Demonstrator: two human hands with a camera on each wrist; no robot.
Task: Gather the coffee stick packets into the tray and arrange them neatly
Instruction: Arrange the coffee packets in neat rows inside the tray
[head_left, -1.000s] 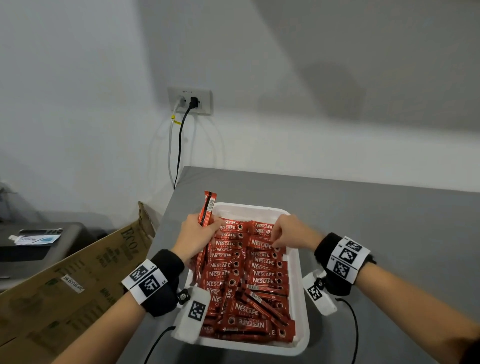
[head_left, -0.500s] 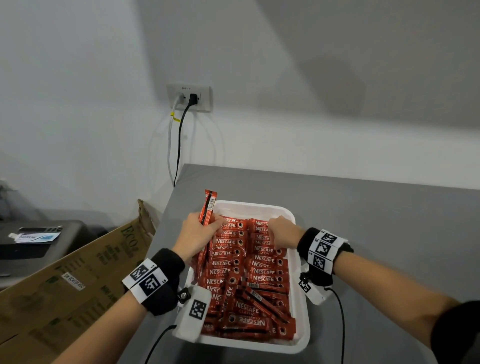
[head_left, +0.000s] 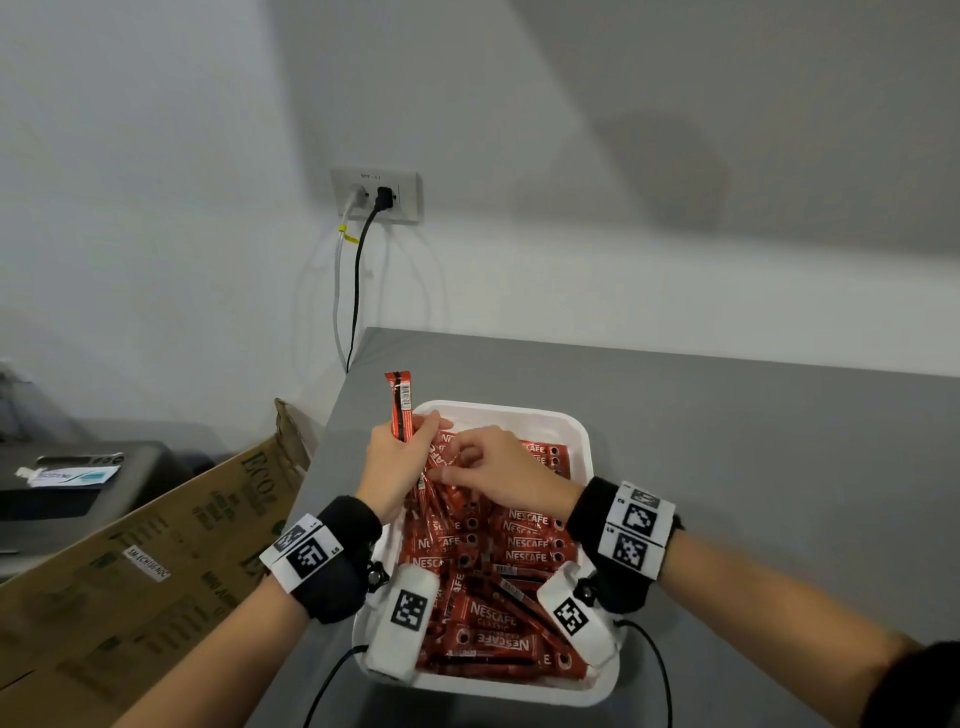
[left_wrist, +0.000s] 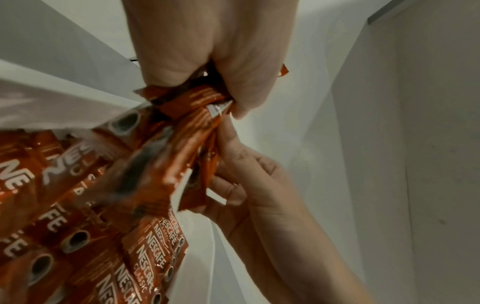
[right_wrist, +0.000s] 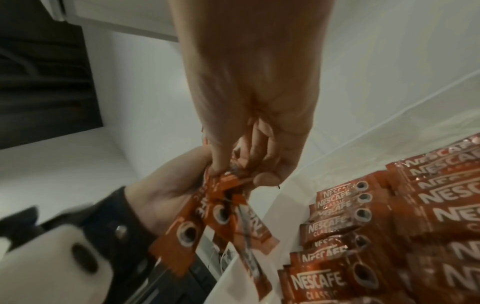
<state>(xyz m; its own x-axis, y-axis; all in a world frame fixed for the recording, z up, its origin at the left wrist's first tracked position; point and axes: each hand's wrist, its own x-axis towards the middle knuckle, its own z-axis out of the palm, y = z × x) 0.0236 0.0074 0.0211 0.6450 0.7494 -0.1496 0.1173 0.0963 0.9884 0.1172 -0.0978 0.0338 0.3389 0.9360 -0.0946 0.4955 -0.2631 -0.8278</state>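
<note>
Holding a bunch of sticks in my left hand while my right hand pinches one from it; tray mostly filled, front rows messy.

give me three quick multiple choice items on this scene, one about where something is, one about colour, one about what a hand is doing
1. Where do most coffee stick packets lie?
A. in the white tray
B. in the cardboard box
C. on the floor

2. What colour is the table?
A. white
B. grey
C. brown

3. What is the left hand doing?
A. resting flat on the table
B. gripping a bunch of packets
C. hanging idle

Answers: 1 A, packets fill the tray; 2 B, grey surface around the tray; 3 B, fingers curl round sticks jutting above the fist.
</note>
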